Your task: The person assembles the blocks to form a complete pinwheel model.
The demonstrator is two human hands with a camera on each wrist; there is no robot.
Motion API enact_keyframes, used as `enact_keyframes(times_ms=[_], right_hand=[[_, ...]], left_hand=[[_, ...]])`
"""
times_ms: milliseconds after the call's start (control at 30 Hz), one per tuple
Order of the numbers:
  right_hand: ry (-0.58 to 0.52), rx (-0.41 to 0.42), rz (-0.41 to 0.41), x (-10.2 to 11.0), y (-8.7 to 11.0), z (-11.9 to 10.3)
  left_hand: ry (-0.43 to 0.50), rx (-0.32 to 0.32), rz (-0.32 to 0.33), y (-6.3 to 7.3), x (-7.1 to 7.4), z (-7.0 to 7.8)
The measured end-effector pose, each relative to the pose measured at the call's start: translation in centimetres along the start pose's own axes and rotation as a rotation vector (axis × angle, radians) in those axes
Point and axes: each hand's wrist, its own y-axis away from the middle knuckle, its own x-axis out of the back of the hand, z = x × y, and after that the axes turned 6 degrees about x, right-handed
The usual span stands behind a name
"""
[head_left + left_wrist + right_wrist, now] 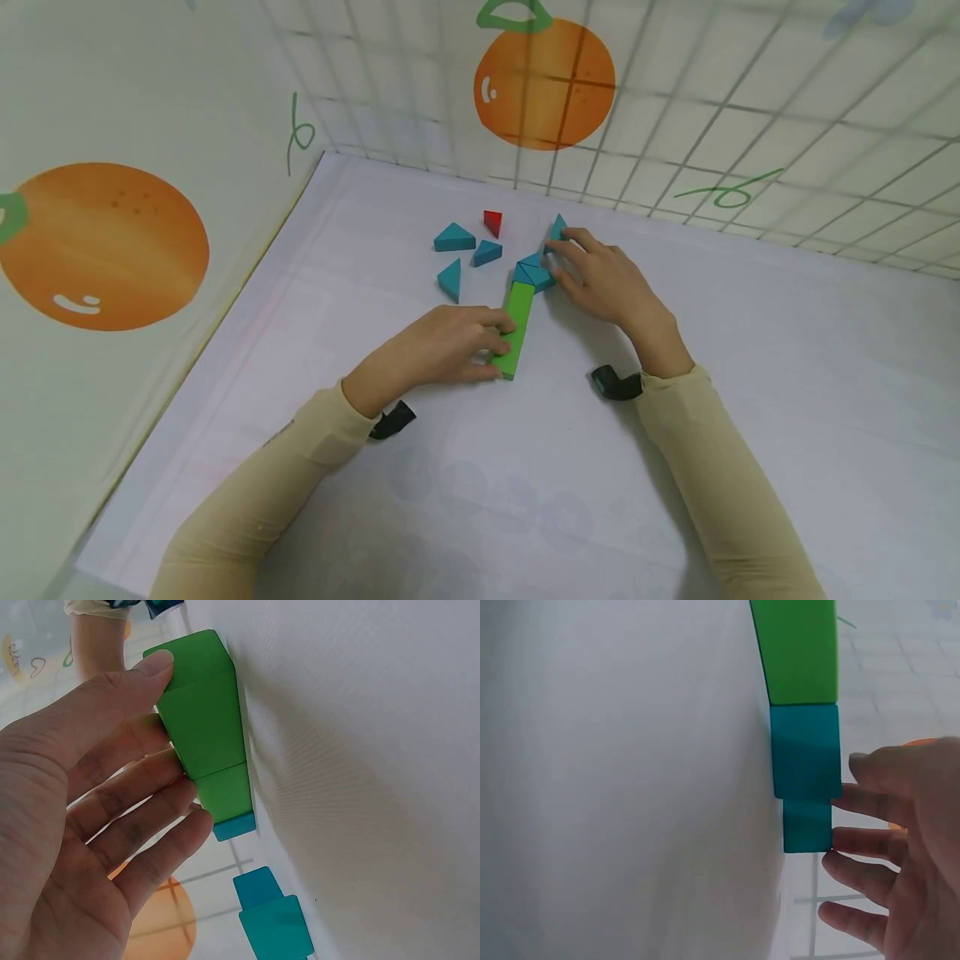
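Head view shows blocks (488,253) on a white surface (487,483) by 2 patterned walls (675,67).

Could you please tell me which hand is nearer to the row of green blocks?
Left. The left hand touches the row of green blocks; the right hand is off its far end, by the blue blocks.

On the table (480,483), the bar (520,321) lies right of my left hand (450,343), joined wedges (533,275) touching its far end, loose wedges (487,253) further left.
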Motion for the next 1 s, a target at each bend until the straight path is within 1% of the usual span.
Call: enact_keyframes(times_ms=[233,467,700,1000], right_hand=[[-0.017,0.005,-0.015,-0.05,-0.31,-0.2],[-0.008,-0.001,-0.022,-0.05,-0.41,-0.3],[-0.007,0.02,-0.033,-0.26,-0.44,-0.52],[0.001,0.007,-0.055,-0.26,-0.34,-0.73]], left_hand=[[-0.002,-0.002,0.005,-0.05,0.14,-0.03],[-0.005,0.003,-0.001,-0.05,0.19,-0.09],[0.005,0.012,-0.01,-0.06,0.1,-0.05],[0.014,0.018,-0.007,-0.09,-0.07,0.02]])
